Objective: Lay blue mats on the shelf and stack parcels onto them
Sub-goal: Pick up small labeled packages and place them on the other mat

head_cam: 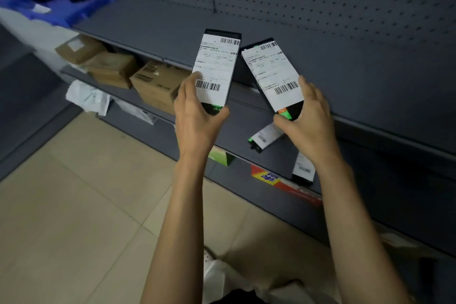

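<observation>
Left hand [197, 116] grips one labelled parcel [217, 71]; right hand [306, 116] grips another [274, 76]; blue mat [81, 5] at 10 o'clock.

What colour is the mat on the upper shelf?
Blue mat, far left in the head view.

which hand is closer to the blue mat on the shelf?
Left. The left hand, holding a parcel, sits nearer the blue mat at the shelf's far left; the right hand with its parcel is farther right.
</observation>
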`<state>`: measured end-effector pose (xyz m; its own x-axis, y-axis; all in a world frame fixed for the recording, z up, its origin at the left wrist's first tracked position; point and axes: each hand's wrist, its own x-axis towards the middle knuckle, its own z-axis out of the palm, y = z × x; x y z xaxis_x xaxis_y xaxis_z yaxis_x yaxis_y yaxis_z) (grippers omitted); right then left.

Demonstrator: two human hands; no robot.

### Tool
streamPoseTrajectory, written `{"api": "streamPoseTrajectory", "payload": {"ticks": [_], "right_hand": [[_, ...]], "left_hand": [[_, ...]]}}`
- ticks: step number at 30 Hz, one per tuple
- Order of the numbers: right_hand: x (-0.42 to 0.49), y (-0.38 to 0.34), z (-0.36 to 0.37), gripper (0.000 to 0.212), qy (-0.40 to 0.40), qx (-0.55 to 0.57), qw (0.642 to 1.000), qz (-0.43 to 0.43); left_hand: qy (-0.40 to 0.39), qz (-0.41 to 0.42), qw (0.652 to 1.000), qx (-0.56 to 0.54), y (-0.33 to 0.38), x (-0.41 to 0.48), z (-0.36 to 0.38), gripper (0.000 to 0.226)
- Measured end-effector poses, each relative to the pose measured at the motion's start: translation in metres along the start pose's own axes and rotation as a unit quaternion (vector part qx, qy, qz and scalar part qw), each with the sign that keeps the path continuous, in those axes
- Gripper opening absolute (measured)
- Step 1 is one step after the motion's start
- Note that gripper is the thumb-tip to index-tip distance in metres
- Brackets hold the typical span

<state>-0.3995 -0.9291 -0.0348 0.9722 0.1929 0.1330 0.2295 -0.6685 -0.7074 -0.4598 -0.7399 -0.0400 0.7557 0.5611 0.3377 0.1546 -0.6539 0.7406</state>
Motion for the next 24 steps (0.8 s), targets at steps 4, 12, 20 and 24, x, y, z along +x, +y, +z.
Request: {"api": "streamPoseTrajectory", "payload": {"ticks": [4,12,20,24], "right_hand": [[0.019,-0.080,0.072,0.091,-0.055,0.015,0.997,-0.057],[0.032,-0.235,0.237,0.093,-0.166,0.072,0.970,-0.162],[0.065,-0.324,0.346,0.094,-0.188,0.054,0.954,-0.226],[0.104,-0.351,0.388,0.095,-0.199,0.044,0.952,-0.228]], "left_hand": [[0.052,-0.028,0.998,0.037,-0.071,0.035,-0.078,0.077],[0.167,-0.084,0.977,0.100,-0.205,0.084,-0.235,0.077],[0.221,-0.142,0.959,0.109,-0.291,0.134,-0.300,0.076],[0.222,-0.153,0.956,0.112,-0.323,0.178,-0.307,0.076]]}}
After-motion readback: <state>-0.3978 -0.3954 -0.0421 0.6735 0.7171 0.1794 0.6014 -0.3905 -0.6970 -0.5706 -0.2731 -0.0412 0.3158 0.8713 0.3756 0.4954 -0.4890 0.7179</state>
